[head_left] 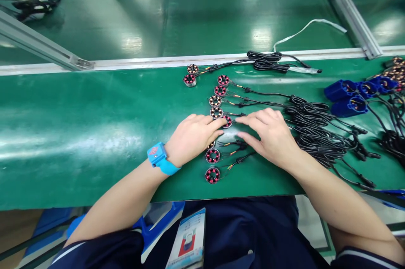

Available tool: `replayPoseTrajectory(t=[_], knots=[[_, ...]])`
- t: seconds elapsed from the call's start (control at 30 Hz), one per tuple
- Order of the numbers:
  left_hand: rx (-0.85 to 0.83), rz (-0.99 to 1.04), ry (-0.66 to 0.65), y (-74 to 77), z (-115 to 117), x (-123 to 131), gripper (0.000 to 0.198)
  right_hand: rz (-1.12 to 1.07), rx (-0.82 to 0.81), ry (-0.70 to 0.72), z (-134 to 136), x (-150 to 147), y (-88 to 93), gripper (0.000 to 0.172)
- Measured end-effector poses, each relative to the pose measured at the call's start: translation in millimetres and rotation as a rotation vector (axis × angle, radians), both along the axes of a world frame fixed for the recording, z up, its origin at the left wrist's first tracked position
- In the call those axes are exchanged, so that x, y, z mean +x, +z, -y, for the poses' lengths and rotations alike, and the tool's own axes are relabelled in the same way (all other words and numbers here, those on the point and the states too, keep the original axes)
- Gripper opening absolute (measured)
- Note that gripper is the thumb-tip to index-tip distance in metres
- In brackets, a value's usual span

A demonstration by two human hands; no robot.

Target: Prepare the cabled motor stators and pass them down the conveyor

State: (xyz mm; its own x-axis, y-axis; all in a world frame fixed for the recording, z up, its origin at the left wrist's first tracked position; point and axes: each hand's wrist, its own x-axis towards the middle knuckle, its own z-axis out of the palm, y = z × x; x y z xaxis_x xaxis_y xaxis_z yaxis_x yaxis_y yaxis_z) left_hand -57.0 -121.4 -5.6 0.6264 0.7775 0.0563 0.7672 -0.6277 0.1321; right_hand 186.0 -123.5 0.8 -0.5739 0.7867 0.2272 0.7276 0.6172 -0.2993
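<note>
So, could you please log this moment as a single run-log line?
left hand: fingertips on red-wound coil | right hand: flat, fingertips beside same coil | row of coils with black cables on green bench

1 head-worn view, forward and down, close above the green bench (79,134).

Your left hand (193,136) and right hand (268,134) lie flat on the green table (79,134), fingers stretched, fingertips meeting at one coil (227,121) in a column of coils (215,101). Black cables (316,134) trail right. A blue wristband (160,158) circles your left wrist.
</note>
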Motion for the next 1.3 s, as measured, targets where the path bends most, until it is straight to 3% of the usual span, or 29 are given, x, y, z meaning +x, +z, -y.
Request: replayPoseTrajectory(t=[0.1,0.27,0.53,0.8,0.93,1.1,1.3], knots=[[-0.017,0.039,0.009,-2.7,3,-2,0.028,0.075,0.072,-0.029,-4,1,-4.3,0.03],[0.003,0.087,-0.004,-1.4,10,-5,0.024,0.104,0.068,0.027,-5,0,-9.7,0.012],[0.091,0.013,-0.057,4.2,12,-10,0.023,0.08,0.068,0.029,-2,3,-3.8,0.011],[-0.159,0.201,-0.134,4.0,0,-28,0.031,0.058,0.005,0.071,-2,0,-6.0,0.009],[-0.303,0.404,-0.097,-0.7,-5,-29,0.022,-0.073,-0.11,0.058,-6,4,-4.7,0.024],[-0.127,0.408,0.077,-12.9,-14,-27,0.028,-0.055,-0.003,-0.077,-15,8,-7.5,0.024],[-0.022,0.311,0.068,-20.5,-22,-22,0.029,0.114,0.044,-0.083,-22,3,-18.3,0.026]])
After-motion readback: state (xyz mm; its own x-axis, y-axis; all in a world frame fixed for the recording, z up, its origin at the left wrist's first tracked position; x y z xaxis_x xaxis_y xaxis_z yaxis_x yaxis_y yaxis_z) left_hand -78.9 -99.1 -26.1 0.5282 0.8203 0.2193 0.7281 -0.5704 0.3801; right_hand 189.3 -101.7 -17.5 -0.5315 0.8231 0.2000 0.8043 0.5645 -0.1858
